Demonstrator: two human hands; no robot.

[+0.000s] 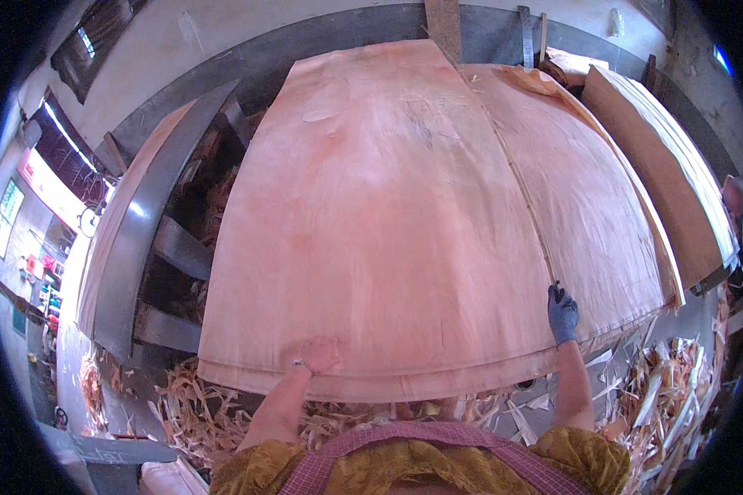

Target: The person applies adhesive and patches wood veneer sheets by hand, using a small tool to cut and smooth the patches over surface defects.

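A large pinkish wood veneer sheet lies before me, with the edge of another sheet showing beneath it along the near side. My left hand is bare, with a band round the wrist. It rests on the sheet near its front edge, somewhat blurred, fingers spread flat. In a dark blue-grey glove, my right hand is closed around the near end of a long thin stick. The stick runs away from me along the sheet's right edge, over a second veneer sheet on the right.
Veneer scraps litter the floor at right and around the stack's near side. On the left stands a grey metal frame with crossbars. A brown board stack leans at the far right. Behind the veneer rises a dark-banded wall.
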